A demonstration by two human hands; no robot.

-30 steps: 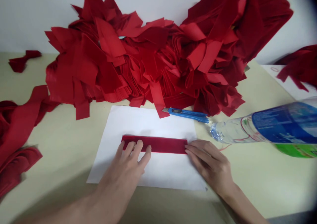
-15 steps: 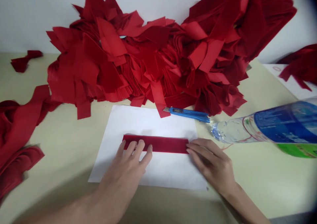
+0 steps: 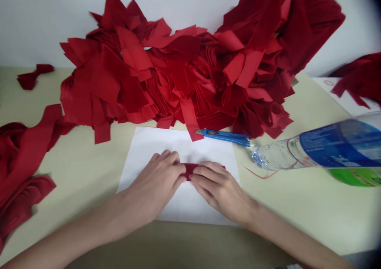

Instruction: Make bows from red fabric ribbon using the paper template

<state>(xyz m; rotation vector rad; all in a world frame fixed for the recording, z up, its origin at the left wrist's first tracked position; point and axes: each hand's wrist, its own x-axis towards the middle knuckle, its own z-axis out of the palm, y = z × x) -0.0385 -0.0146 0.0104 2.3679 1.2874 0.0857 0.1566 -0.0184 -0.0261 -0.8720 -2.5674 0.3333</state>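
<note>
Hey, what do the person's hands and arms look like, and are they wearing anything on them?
The left hand and right hand are bare, with no gloves, and no ring or watch shows. The left forearm and right forearm are bare too, with no sleeve in view.

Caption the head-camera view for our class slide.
Left hand and right hand press a red fabric strip on white paper near a red fabric heap.
</note>
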